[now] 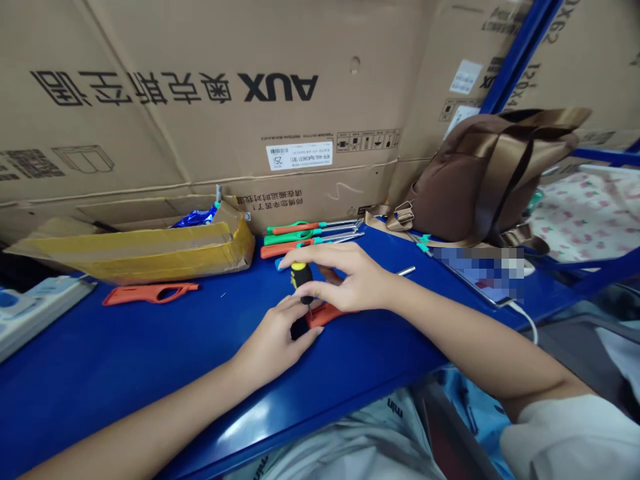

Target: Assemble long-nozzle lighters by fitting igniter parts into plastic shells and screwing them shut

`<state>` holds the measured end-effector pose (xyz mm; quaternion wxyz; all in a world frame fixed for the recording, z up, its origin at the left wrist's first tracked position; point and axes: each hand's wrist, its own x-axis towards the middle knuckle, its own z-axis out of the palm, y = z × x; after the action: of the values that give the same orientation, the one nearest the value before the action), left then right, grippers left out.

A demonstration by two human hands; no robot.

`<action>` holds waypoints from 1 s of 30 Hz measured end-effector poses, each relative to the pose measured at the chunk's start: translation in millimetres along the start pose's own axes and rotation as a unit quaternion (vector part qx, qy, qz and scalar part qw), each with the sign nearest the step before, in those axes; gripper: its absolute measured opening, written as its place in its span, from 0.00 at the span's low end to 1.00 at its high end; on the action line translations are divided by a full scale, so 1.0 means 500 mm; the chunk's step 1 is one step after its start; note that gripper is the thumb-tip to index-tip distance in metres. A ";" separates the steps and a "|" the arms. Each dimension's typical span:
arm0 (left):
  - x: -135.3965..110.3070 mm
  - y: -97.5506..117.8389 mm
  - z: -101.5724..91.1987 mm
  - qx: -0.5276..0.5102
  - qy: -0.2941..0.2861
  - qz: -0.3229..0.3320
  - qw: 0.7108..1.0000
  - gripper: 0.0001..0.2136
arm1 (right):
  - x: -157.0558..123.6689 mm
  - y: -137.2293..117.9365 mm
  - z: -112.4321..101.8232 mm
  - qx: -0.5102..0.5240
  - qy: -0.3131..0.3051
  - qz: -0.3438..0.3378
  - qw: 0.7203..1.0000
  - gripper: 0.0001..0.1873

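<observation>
My right hand (350, 277) grips the black and yellow handle of a short screwdriver (301, 275) from above. The screwdriver stands nearly upright, its tip down at an orange gas lighter (327, 315) that lies on the blue table (165, 360). My left hand (275, 333) is closed around the near end of this lighter, thumb in front and fingers behind, pressing it to the table. Part of the lighter is hidden under my right hand. Behind my hands lie several orange and green long-necked lighters (300, 235). A loose orange lighter shell (150, 293) rests to the left.
At the back left stands a cardboard box with yellow tape (150, 257), a blue packet (197, 217) inside. A white power strip (40, 310) is at the left edge. On the right are a brown backpack (450, 180) and a phone with a cable (480, 283). Large cartons (200, 40) wall the back.
</observation>
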<state>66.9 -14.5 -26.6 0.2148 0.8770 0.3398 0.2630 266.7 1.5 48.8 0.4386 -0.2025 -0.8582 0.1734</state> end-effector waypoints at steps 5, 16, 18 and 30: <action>0.005 0.007 -0.013 -0.005 -0.028 -0.020 0.999 0.14 | 0.002 0.030 -0.011 0.066 0.047 0.036 0.996 0.16; 0.007 0.006 -0.109 0.182 -0.152 -0.049 0.970 0.24 | -0.076 0.144 -0.193 -0.410 0.103 0.330 0.844 0.07; 0.019 0.020 -0.098 0.191 -0.162 -0.046 0.967 0.25 | -0.095 0.156 -0.202 -0.422 0.086 0.380 0.819 0.08; 0.111 0.041 -0.086 0.150 -0.209 -0.015 0.966 0.19 | -0.130 0.197 -0.216 -0.364 -0.098 0.557 0.740 0.20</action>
<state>85.7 19.7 35.3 0.1509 0.9295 0.3362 0.0171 409.3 66.5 17.5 0.0705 -0.7703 -0.6287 0.0805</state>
